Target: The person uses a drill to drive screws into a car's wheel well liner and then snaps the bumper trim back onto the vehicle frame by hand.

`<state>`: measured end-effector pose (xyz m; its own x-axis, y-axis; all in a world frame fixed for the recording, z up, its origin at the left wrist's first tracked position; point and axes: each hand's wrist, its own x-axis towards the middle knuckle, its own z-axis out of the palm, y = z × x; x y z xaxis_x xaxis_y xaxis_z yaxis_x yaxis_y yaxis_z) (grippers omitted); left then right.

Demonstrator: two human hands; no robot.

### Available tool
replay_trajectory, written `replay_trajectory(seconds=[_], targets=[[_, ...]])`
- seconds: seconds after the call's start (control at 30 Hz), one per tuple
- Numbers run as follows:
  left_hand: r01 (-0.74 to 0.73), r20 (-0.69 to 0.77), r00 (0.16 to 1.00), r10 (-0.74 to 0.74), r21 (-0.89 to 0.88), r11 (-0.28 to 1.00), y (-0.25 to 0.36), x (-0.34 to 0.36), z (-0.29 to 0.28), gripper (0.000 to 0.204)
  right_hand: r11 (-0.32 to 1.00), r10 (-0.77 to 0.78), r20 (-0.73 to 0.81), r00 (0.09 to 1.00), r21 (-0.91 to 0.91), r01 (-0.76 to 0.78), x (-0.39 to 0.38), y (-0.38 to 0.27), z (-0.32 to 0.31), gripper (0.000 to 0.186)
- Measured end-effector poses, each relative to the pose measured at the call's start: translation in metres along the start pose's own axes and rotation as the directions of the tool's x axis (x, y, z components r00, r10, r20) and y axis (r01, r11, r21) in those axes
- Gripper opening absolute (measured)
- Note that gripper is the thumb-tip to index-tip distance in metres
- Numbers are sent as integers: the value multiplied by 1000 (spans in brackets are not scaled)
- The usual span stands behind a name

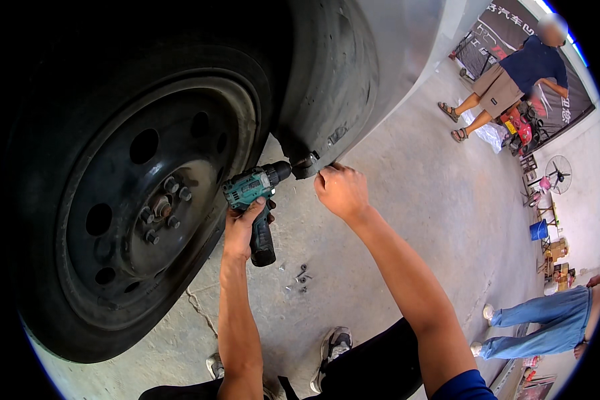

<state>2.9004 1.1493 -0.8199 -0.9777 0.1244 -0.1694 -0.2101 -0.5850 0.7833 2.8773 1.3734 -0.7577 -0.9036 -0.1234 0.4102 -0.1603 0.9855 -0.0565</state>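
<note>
My left hand [241, 225] holds a teal and black cordless drill [247, 188], its chuck pointed at the dark lower corner [304, 163] of a wheel-arch liner. My right hand [340, 188] is closed at the lower edge of the silver body panel [413, 40], just right of that corner; whatever its fingertips grip is hidden. The black steel wheel [123, 247] with exposed lug bolts fills the left side, close behind the drill. Several small bolts and fasteners [303, 277] lie on the concrete floor below the drill.
A person in shorts and sandals [497, 87] stands at upper right, beside a pile of red equipment [525, 130]. Another person in jeans [540, 323] is at lower right. A fan [557, 175], blue bucket [539, 231] and boxes [557, 251] line the wall. My shoes [333, 350] are below.
</note>
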Motion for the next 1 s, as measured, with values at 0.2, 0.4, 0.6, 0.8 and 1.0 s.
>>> replay_trajectory(seconds=[0.2, 0.4, 0.6, 0.8, 1.0], targets=[[11, 16, 1000, -12, 31, 999, -1, 4, 6, 28, 1000, 25, 40, 999, -15, -25, 1, 6, -2, 19], [48, -72, 996, -50, -30, 998, -5, 7, -8, 26, 997, -46, 106, 993, -59, 52, 9, 0, 6, 16], [16, -66, 998, -14, 28, 999, -9, 1, 12, 29, 999, -32, -15, 999, -15, 32, -1, 12, 6, 23], [14, -46, 999, -12, 38, 999, -12, 2, 16, 28, 1000, 8, 90, 996, -15, -7, -1, 14, 3, 20], [35, -17, 999, -36, -34, 999, -2, 13, -7, 25, 998, -39, 121, 992, -48, 45, 12, 5, 20, 15]])
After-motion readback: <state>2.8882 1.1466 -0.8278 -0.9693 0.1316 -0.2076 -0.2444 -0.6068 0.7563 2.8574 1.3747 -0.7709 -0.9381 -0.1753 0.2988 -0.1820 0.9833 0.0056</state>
